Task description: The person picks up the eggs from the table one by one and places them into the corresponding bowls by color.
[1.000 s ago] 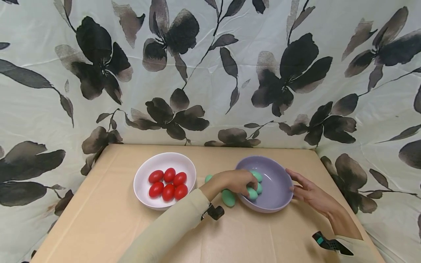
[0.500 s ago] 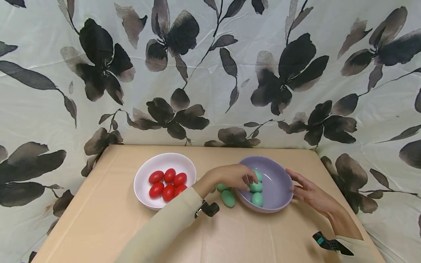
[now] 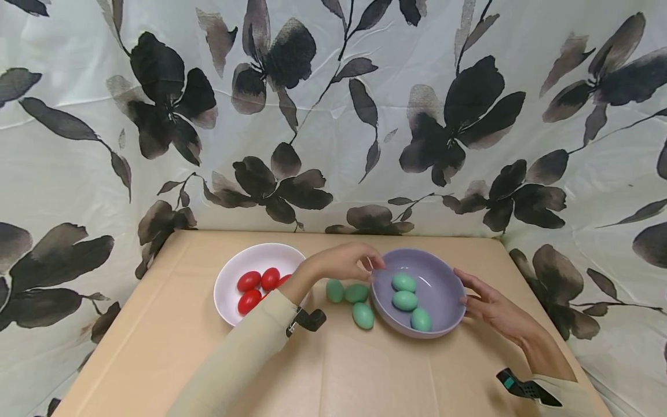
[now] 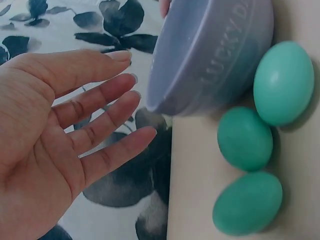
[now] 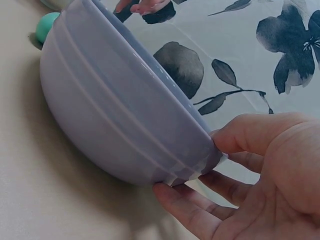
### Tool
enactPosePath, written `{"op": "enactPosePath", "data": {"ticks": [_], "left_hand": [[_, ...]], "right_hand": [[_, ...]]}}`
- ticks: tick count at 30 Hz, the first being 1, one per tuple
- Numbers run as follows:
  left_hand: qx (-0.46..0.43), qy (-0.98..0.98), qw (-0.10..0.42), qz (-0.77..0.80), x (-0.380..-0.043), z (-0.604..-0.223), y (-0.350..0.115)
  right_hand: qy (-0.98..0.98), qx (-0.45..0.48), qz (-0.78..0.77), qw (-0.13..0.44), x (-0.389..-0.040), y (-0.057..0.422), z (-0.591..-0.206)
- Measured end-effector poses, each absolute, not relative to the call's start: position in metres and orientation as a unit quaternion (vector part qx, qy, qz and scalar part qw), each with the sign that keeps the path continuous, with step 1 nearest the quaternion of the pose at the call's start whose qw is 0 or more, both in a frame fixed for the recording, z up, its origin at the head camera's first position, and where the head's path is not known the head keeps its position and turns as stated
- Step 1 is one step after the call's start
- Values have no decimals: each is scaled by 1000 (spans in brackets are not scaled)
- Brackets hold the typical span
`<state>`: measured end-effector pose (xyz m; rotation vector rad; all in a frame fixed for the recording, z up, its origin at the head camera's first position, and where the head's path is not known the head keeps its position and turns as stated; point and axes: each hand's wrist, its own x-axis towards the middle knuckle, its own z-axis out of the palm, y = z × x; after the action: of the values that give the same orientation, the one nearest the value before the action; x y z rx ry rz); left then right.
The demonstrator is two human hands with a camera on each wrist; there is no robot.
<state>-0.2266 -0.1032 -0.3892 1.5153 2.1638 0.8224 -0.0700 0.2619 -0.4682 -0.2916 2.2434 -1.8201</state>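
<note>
My left hand (image 3: 350, 262) hovers at the left rim of the lilac bowl (image 3: 443, 301) with nothing in it. In the left wrist view its fingers (image 4: 117, 152) are spread and fairly straight, beside the bowl's lettered wall. Inside the bowl lie three mint-green eggs (image 3: 404, 300) in a row. Three more green eggs (image 3: 363, 315) lie on the table between the bowls, under and beside my left hand. My right hand (image 3: 502, 310) touches the bowl's right side, thumb at the rim and extended fingertips (image 5: 165, 192) against the outer wall.
A pale pink-white bowl (image 3: 224, 284) with several red eggs (image 3: 249, 281) stands at left, partly hidden by my left forearm. A tan cloth covers the table (image 3: 375, 370). A floral curtain (image 3: 333, 133) hangs behind the table's far edge. Both wrists wear black devices (image 3: 526, 388).
My left hand has let go of a green egg inside the lilac bowl and drawn back left to its rim. Green eggs on the table come into fuller view. My right hand stays put.
</note>
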Motion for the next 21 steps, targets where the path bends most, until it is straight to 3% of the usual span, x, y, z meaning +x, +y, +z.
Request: {"op": "enactPosePath", "data": {"ticks": [12, 21], "left_hand": [[515, 797, 175, 262, -241, -402, -130], [488, 819, 196, 230, -241, -414, -138]], "right_hand": [[768, -90, -623, 123, -72, 264, -468], [774, -82, -616, 124, -74, 265, -467]]}}
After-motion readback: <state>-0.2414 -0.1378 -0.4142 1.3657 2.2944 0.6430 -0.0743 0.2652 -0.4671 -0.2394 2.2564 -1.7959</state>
